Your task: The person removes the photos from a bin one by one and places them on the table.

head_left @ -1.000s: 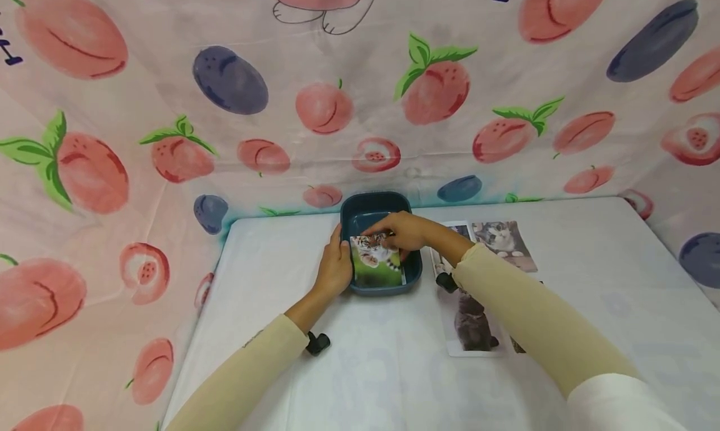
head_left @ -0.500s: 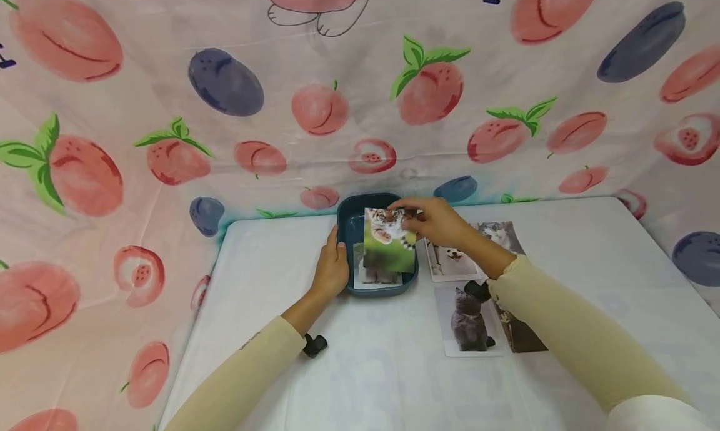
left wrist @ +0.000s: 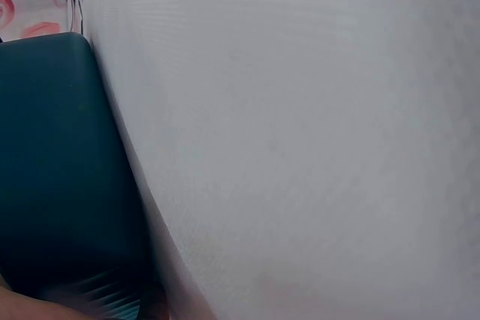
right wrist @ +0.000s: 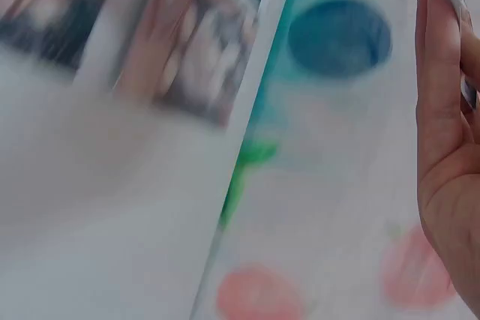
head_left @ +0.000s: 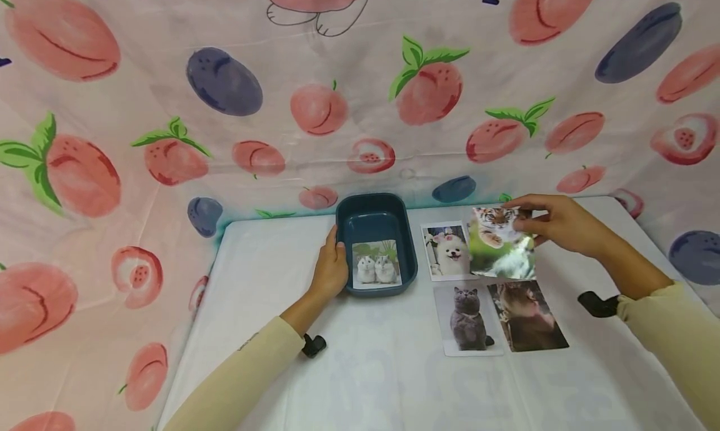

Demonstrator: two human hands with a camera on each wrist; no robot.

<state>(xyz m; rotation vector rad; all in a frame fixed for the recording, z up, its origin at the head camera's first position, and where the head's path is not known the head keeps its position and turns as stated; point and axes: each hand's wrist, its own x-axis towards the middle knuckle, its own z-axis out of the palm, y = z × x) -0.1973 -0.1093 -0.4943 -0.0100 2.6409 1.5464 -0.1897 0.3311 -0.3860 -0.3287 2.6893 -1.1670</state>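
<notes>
My right hand (head_left: 568,225) pinches the right edge of a tiger photo card (head_left: 503,243), held over the right-hand side of the table. That card hides the kitten card seen earlier beneath it in the head view. In the right wrist view the fingers (right wrist: 439,95) appear at the right edge with a sliver of card. My left hand (head_left: 330,265) lies along the left side of a dark blue tray (head_left: 371,201), fingers straight against its outer wall. Inside the tray rests a photo card of two small pale furry animals (head_left: 377,268).
Right of the tray lie a white dog card (head_left: 444,262), a grey cat card (head_left: 467,318) and a brown photo card (head_left: 529,318). A fruit-print curtain (head_left: 253,125) hangs behind the white table (head_left: 349,368).
My right hand has lifted the tiger card out of the tray and carried it right, over the other cards. The card beneath it in the tray now shows. The left hand stays at the tray.
</notes>
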